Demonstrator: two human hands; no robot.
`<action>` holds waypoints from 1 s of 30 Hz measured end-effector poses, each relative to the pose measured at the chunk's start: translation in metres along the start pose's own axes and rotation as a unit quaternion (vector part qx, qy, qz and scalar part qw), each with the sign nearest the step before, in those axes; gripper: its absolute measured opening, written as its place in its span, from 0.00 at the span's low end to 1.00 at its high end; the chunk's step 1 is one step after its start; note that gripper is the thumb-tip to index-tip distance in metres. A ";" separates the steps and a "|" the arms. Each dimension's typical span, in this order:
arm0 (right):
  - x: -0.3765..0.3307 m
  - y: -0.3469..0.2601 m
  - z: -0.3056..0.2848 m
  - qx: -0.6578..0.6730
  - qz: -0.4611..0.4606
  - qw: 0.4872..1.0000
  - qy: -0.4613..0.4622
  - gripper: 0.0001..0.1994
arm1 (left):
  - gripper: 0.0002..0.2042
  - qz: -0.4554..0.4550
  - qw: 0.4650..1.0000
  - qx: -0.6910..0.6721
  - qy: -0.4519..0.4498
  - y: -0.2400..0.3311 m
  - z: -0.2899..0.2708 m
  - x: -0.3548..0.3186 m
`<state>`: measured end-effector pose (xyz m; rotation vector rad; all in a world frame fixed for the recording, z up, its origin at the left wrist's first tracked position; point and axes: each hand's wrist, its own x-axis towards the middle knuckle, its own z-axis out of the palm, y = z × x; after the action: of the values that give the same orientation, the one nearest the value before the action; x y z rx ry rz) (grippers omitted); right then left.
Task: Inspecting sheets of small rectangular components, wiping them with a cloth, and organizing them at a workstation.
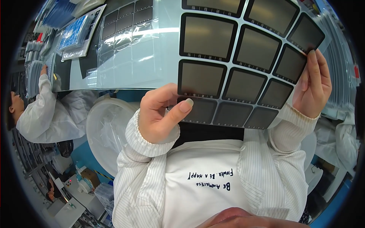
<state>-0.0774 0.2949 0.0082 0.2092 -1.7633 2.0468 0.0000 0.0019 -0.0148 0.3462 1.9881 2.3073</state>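
A clear sheet bearing rows of dark, black-bordered rectangular panels [251, 49] is held up, tilted, in front of my chest. My left hand [157, 116] grips its lower left corner, the thumb lying across the face and the fingers bent behind. At the right edge my right hand [313, 85] pinches the sheet between fingertips, with part of the hand behind it. The sheet's top runs out of the picture.
On the glass-topped table [152, 74] lie a similar panel sheet [125, 19] and a blue-topped packet [74, 34]. A white round bin [97, 133] stands below the table edge. A co-worker in white [49, 117] sits at left. Stacked clear sheets [338, 68] rise at right.
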 end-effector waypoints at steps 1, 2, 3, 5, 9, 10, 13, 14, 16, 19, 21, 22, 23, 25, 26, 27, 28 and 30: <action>0.003 0.001 -0.001 0.000 -0.007 1.000 -0.016 0.13 | 0.11 -0.013 1.000 0.006 -0.006 0.001 -0.002 -0.002; 0.005 0.000 -0.002 -0.002 -0.009 1.000 -0.013 0.13 | 0.11 -0.012 1.000 0.005 -0.009 0.001 -0.003 -0.001; 0.008 -0.002 -0.003 -0.002 -0.013 1.000 -0.018 0.13 | 0.11 -0.008 0.999 0.028 -0.012 0.001 -0.003 0.000; 0.014 -0.002 -0.004 0.001 -0.016 1.000 -0.025 0.14 | 0.10 -0.004 0.999 0.053 -0.013 0.000 -0.003 0.000; 0.024 -0.002 0.000 0.000 -0.030 0.999 -0.024 0.13 | 0.10 0.002 0.999 0.041 0.005 -0.001 -0.002 -0.002; 0.026 -0.002 0.001 -0.006 -0.034 0.999 -0.027 0.13 | 0.10 0.018 0.999 0.043 0.012 -0.001 -0.002 -0.002; 0.032 -0.001 -0.005 0.002 -0.021 1.000 0.016 0.13 | 0.11 0.015 0.998 0.056 -0.006 0.001 -0.007 -0.001; 0.032 -0.001 -0.004 0.002 -0.021 1.000 0.016 0.13 | 0.11 0.014 0.998 0.056 -0.006 0.001 -0.006 -0.001; 0.031 -0.001 -0.003 -0.014 -0.022 0.999 0.023 0.13 | 0.11 0.021 0.999 0.046 0.015 0.002 -0.002 0.000; 0.031 0.000 -0.004 -0.007 -0.021 0.999 0.024 0.13 | 0.11 0.011 0.999 0.032 0.010 0.004 -0.003 0.000; 0.031 0.000 -0.005 -0.011 -0.023 0.999 0.022 0.13 | 0.11 0.013 0.999 0.036 0.015 0.004 -0.002 -0.001; 0.031 0.000 -0.005 -0.014 -0.024 0.999 0.019 0.13 | 0.11 0.015 0.999 0.040 0.021 0.004 -0.002 -0.001; 0.031 0.000 -0.005 -0.015 -0.024 0.999 0.020 0.13 | 0.11 0.015 0.999 0.040 0.020 0.004 -0.002 -0.001; 0.031 0.000 -0.003 0.007 -0.020 1.000 0.017 0.13 | 0.11 0.014 0.999 0.047 0.019 0.005 -0.005 -0.002; 0.031 -0.001 -0.002 0.006 -0.020 1.000 0.018 0.13 | 0.11 0.014 0.999 0.046 0.018 0.004 -0.008 -0.003; 0.031 -0.002 -0.002 0.012 -0.019 1.000 0.005 0.13 | 0.10 0.019 0.998 0.052 0.022 0.003 -0.010 -0.004; 0.031 -0.002 -0.001 0.018 -0.017 1.000 -0.008 0.13 | 0.10 0.025 0.998 0.058 0.026 0.002 -0.012 -0.005; 0.031 -0.003 0.005 0.016 -0.021 1.000 -0.009 0.13 | 0.10 0.012 0.998 0.035 0.044 0.007 -0.008 -0.004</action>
<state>-0.1042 0.2967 0.0241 0.2721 -1.7231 2.0500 0.0028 -0.0076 -0.0093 0.2786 2.1204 2.3097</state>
